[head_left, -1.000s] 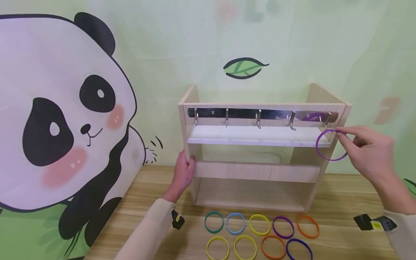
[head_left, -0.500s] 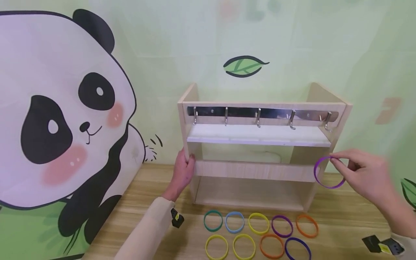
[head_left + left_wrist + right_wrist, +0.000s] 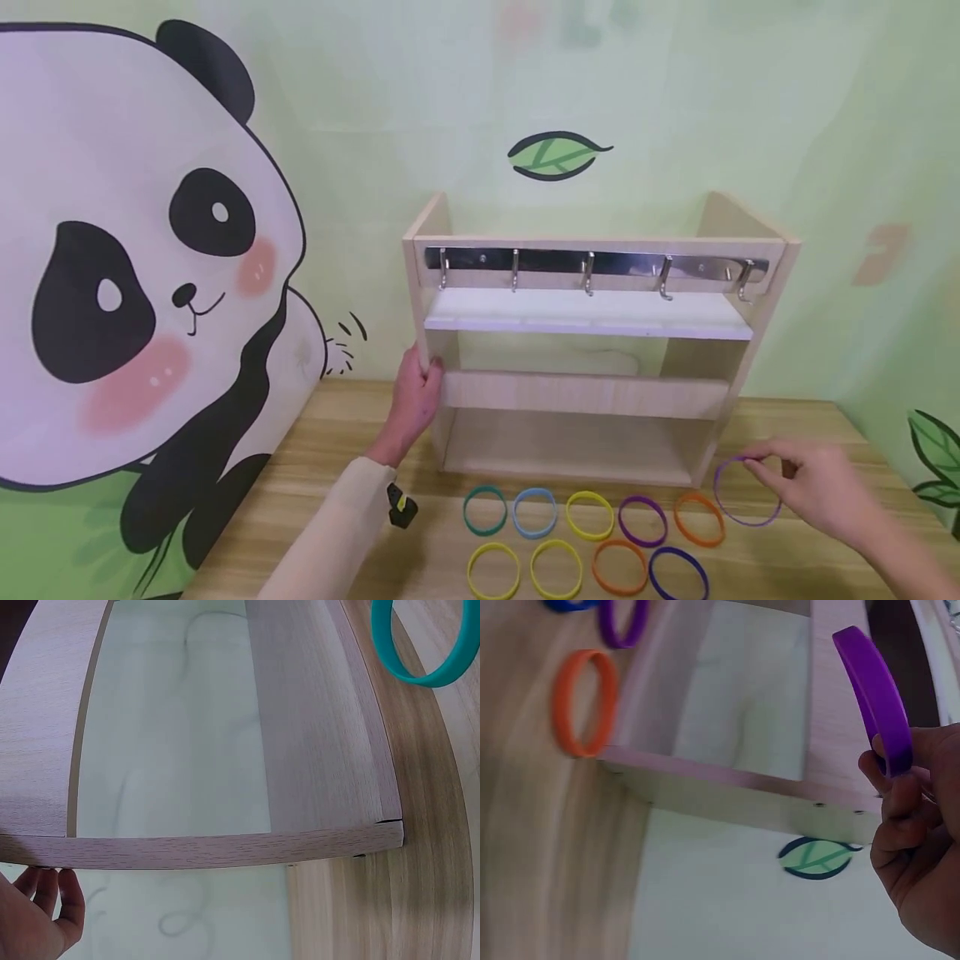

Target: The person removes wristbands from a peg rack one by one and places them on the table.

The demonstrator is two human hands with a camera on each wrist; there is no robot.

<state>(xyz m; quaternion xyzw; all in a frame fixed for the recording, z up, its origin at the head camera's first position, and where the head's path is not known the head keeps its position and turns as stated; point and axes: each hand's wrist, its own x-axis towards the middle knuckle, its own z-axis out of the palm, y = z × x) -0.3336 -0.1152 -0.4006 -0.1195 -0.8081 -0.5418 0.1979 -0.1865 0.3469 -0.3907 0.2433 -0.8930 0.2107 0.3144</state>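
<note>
A wooden rack (image 3: 585, 395) with a metal strip of hooks (image 3: 551, 261) stands on the table. My left hand (image 3: 415, 400) grips its left side panel; in the left wrist view the fingertips (image 3: 69, 889) bend against the panel's edge. To the right of the rack, low over the table, my right hand (image 3: 817, 490) pinches a purple silicone wristband (image 3: 874, 694) between thumb and fingers. The hooks are bare. Nearest to that band lies an orange wristband (image 3: 678, 518) on the table.
Several wristbands lie in two rows before the rack, among them a green one (image 3: 467, 518), a light blue one (image 3: 516, 521), a second purple one (image 3: 624, 525) and a dark blue one (image 3: 655, 575). A panda-printed backdrop (image 3: 360, 167) rises behind and at the left.
My right hand has come down from beside the rightmost hook to just above the table, still pinching the purple wristband. The left hand keeps its grip on the rack.
</note>
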